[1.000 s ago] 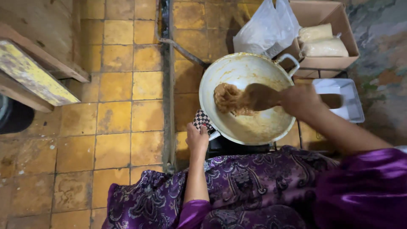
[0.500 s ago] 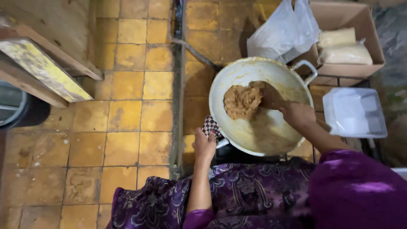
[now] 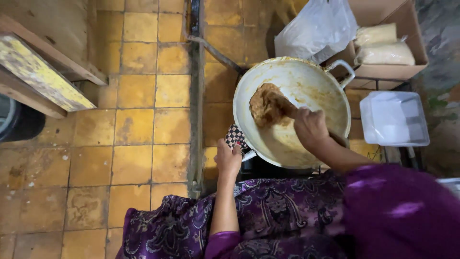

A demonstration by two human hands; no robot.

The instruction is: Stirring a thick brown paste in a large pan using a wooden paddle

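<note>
the brown paste (image 3: 267,104) sits heaped in the big pan (image 3: 306,76) on the burner. the right hand (image 3: 310,128) is closed around a stirrer, the left hand (image 3: 228,158) grips the handle through a checked cloth (image 3: 235,136). a thin cloth could burn fingers; hard pushes might tip the pan.

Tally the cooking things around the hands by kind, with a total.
Pan: 1
Lump of brown paste: 1
Checkered cloth: 1
Filled bags in the cardboard box: 2
Clear plastic container: 1
White plastic bag: 1
Total: 7
</note>
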